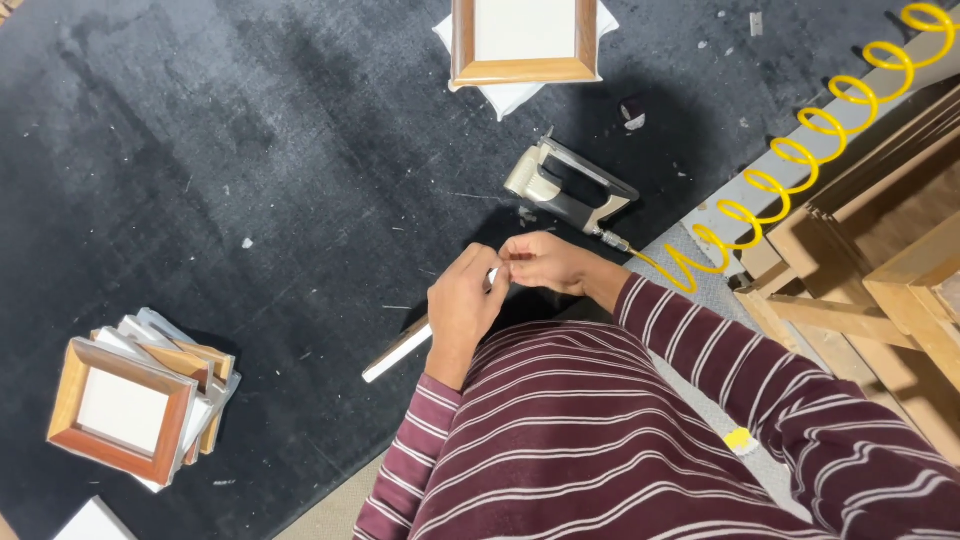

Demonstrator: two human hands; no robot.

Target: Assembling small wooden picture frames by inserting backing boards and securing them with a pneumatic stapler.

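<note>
My left hand [463, 312] and my right hand [543, 262] meet in front of my chest over a dark table mat [250, 170]. Both pinch a long thin white strip [398, 350] that slants down to the left from between my fingers. The fingertips touch at the strip's upper end, which they hide. Just beyond my right hand lies a grey pneumatic staple gun [565, 185] with a coiled yellow air hose [800, 150] running off to the upper right. My sleeves are maroon with white stripes.
A pile of small wooden picture frames [135, 400] sits at lower left. Another wooden frame [523, 40] rests on white sheets at top centre. Wooden boards and a wooden stand [880, 270] fill the right side. Small scraps dot the mat.
</note>
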